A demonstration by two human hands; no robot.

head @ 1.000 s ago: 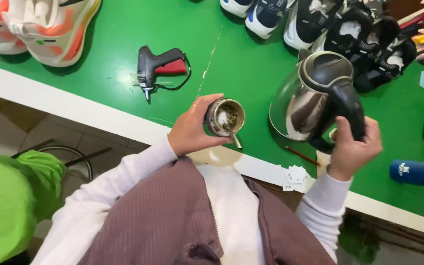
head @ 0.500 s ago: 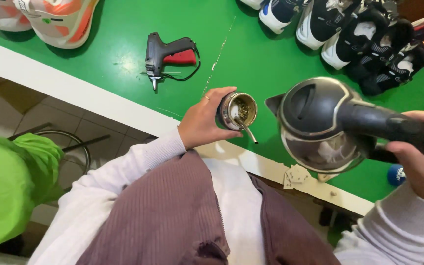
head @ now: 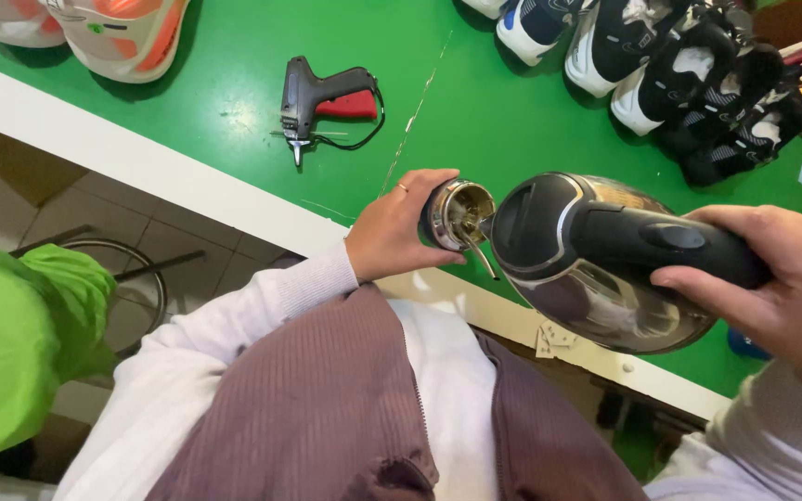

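Head view, looking down over your chest. Your left hand (head: pixel 392 232) holds a small metal cup (head: pixel 457 215) above the near edge of the green desk (head: pixel 234 102); the grip is closed around the cup's wall, mouth facing the kettle (head: pixel 596 269), with a thin metal straw (head: pixel 477 255) slanting out of it. Your right hand (head: pixel 777 288) grips the kettle's black handle, fingers wrapped fully round it. The kettle is tipped toward the cup, its spout just beside the cup's rim; whether they touch cannot be told. On the desk beyond lie a black and red tagging gun (head: pixel 322 97), well apart from both hands, white and orange shoes (head: pixel 113 37) at far left, and black and white shoes (head: pixel 679 74) at far right. A green garment (head: pixel 11 353) shows at lower left.
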